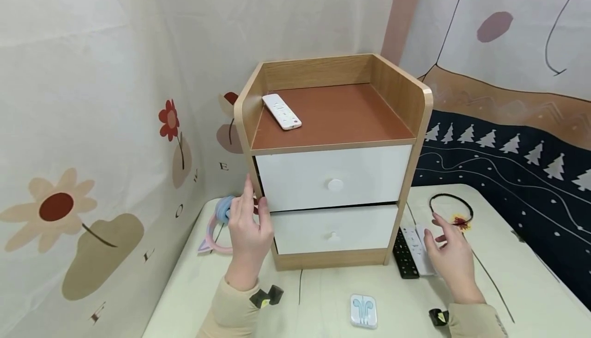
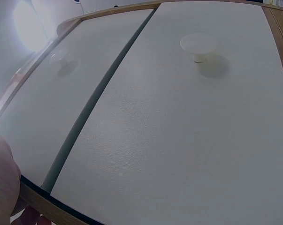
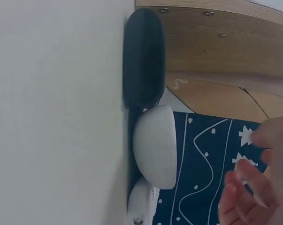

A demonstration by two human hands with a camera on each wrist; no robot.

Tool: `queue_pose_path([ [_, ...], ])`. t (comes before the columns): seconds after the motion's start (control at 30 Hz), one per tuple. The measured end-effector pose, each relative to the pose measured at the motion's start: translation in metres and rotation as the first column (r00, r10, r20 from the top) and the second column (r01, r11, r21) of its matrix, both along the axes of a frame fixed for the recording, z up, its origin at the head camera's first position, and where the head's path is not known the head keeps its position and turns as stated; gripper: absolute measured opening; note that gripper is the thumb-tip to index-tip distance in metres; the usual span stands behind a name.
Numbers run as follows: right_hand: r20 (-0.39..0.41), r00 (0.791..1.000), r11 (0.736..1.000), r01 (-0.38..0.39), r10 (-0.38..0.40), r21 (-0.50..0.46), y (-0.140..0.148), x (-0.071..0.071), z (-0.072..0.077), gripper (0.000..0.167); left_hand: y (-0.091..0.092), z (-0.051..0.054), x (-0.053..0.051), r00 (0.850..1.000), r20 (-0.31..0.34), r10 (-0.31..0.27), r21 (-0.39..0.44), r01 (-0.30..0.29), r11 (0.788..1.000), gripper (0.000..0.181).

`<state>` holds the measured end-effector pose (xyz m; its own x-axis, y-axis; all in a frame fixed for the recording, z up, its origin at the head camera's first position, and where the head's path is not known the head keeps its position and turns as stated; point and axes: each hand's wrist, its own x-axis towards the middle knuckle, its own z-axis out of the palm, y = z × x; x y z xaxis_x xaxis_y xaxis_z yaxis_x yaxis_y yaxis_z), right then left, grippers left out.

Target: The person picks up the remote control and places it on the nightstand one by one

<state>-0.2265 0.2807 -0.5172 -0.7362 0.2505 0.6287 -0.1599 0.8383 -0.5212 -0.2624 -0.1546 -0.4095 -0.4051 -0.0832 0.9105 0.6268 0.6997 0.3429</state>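
A wooden cabinet [image 1: 332,259] with two white drawers stands on the table; both drawers look closed, each with a round white knob. My left hand [image 1: 249,235] is at its left side edge, fingers pointing up and thumb by the drawer front. In the left wrist view, part of that hand [image 2: 3,180] touches the edge beside the drawers. My right hand [image 1: 452,263] hovers right of the cabinet, fingers loosely bent and holding nothing. Beside it lie a black remote [image 1: 405,256] and white remotes [image 1: 417,251]. The right wrist view shows that hand [image 3: 254,187] away from the dark remote [image 3: 144,58].
Another white remote [image 1: 281,112] lies on the cabinet's brown top. Boxed earphones [image 1: 363,311] lie in front. Left of the cabinet are pink and blue rings [image 1: 213,233]. A dark cord loop [image 1: 450,195] with a red and yellow ornament lies right. Printed cloth hangs behind.
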Motion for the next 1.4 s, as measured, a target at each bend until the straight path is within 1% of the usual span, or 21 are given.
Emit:
queue_pose_path([
  [0.13, 0.079, 0.996, 0.999, 0.030, -0.032, 0.015, 0.004, 0.000, -0.009, 0.053, 0.001, 0.000, -0.001, 1.000, -0.002, -0.003, -0.002, 0.003, 1.000, 0.057],
  [0.27, 0.175, 0.983, 0.999, 0.050, -0.052, 0.011, 0.008, 0.002, -0.014, 0.054, 0.001, 0.001, -0.001, 1.000, -0.005, -0.004, -0.004, 0.004, 1.000, 0.057],
  [0.4, 0.274, 0.960, 0.998, 0.059, -0.059, 0.008, 0.008, 0.004, -0.019, 0.057, 0.001, 0.002, 0.000, 1.000, 0.000, -0.004, -0.006, 0.004, 1.000, 0.058],
  [0.5, 0.333, 0.941, 0.998, 0.056, -0.056, 0.009, 0.010, 0.004, -0.022, 0.058, 0.000, 0.002, 0.001, 1.000, 0.001, -0.009, -0.006, 0.009, 1.000, 0.059],
  [0.67, 0.392, 0.918, 0.999, 0.048, -0.052, 0.021, 0.013, 0.004, -0.029, 0.057, -0.001, 0.001, 0.002, 1.000, 0.004, -0.011, -0.006, 0.011, 1.000, 0.059],
  [0.8, 0.451, 0.891, 0.999, 0.041, -0.047, 0.023, 0.015, 0.003, -0.030, 0.058, -0.001, 0.001, 0.002, 1.000, 0.012, -0.007, -0.006, 0.007, 1.000, 0.059],
  [0.9, 0.465, 0.884, 0.999, 0.038, -0.045, 0.025, 0.016, 0.002, -0.031, 0.056, -0.001, 0.001, 0.003, 1.000, 0.013, -0.009, -0.006, 0.009, 1.000, 0.059],
  [1.0, 0.452, 0.891, 0.999, 0.034, -0.046, 0.036, 0.017, 0.001, -0.032, 0.052, -0.001, 0.002, 0.002, 1.000, 0.007, -0.011, -0.006, 0.011, 1.000, 0.059],
  [1.07, 0.452, 0.890, 0.998, 0.039, -0.052, 0.039, 0.017, 0.000, -0.033, 0.049, 0.000, 0.002, 0.002, 1.000, 0.004, -0.013, -0.006, 0.013, 1.000, 0.059],
  [1.13, 0.467, 0.882, 0.998, 0.051, -0.063, 0.039, 0.016, -0.001, -0.032, 0.046, 0.000, 0.002, 0.001, 1.000, 0.002, -0.012, -0.006, 0.012, 1.000, 0.059],
  [1.27, 0.507, 0.858, 0.997, 0.069, -0.082, 0.043, 0.016, -0.002, -0.030, 0.046, 0.000, 0.001, 0.001, 1.000, 0.009, -0.009, -0.006, 0.009, 1.000, 0.060],
  [1.33, 0.514, 0.854, 0.996, 0.065, -0.083, 0.053, 0.017, -0.002, -0.029, 0.047, 0.000, 0.000, 0.001, 1.000, 0.014, -0.005, -0.004, 0.005, 1.000, 0.060],
  [1.4, 0.511, 0.856, 0.997, 0.052, -0.077, 0.063, 0.017, -0.002, -0.028, 0.048, -0.001, -0.001, 0.001, 1.000, 0.017, -0.003, -0.001, 0.003, 1.000, 0.059],
])
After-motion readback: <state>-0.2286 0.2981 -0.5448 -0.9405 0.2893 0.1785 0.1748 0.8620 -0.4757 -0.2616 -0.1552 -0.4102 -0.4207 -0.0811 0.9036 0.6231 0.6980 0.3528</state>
